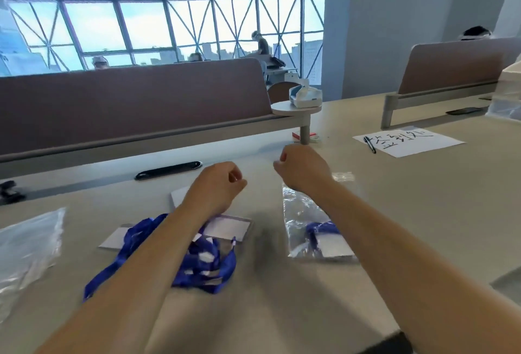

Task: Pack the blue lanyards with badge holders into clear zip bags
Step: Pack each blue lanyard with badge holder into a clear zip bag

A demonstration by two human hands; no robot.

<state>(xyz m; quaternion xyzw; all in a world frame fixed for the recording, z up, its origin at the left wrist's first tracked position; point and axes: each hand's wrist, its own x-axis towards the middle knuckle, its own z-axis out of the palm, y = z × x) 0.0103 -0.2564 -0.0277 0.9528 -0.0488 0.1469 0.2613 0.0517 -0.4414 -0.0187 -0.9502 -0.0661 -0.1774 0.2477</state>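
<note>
A heap of blue lanyards (203,263) with white badge holders (229,228) lies on the table under my left forearm. To its right lies a clear zip bag (307,229) with a blue lanyard and a badge holder inside it. Above and beyond the heap, my left hand (217,187) hangs in the air with curled fingers and holds nothing. My right hand (303,167) hovers past the far end of the packed bag, fingers curled, nothing visible in them.
A stack of clear bags (25,246) lies at the left edge. Farther back are a black cable slot (168,170), a small round shelf on a post (303,116), a sheet of paper (414,142) with a pen (370,144), and brown desk dividers (127,105).
</note>
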